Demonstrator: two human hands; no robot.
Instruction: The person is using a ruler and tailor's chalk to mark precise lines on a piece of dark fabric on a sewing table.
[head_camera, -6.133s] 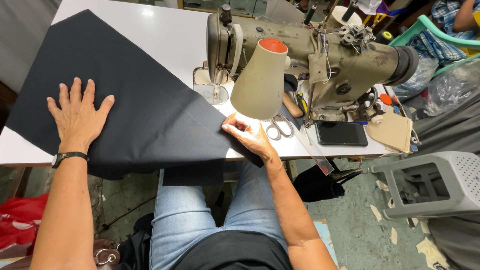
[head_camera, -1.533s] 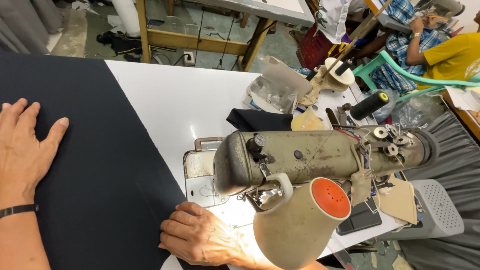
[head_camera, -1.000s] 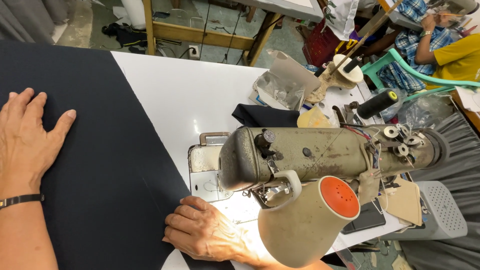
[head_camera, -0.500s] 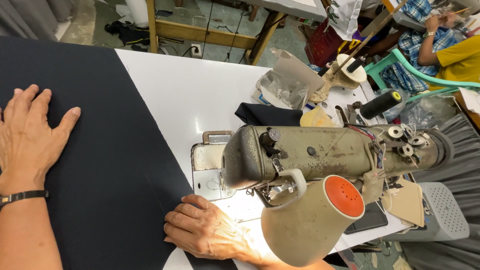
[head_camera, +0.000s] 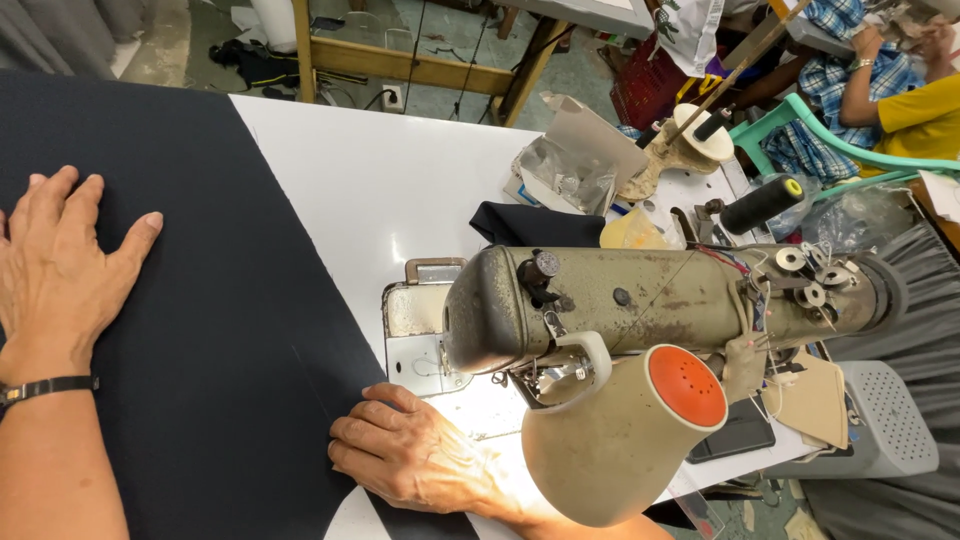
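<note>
A large dark navy fabric sheet (head_camera: 200, 330) covers the white desk (head_camera: 400, 190) beside the olive-green metal sewing machine (head_camera: 650, 300). Left hand (head_camera: 65, 270) lies spread flat on it; right hand (head_camera: 415, 460), fingers loosely together, presses its edge just before the machine.

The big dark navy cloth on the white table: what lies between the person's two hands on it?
Only the dark navy cloth itself; the head view shows nothing else lying between the left hand and the right hand.
</note>
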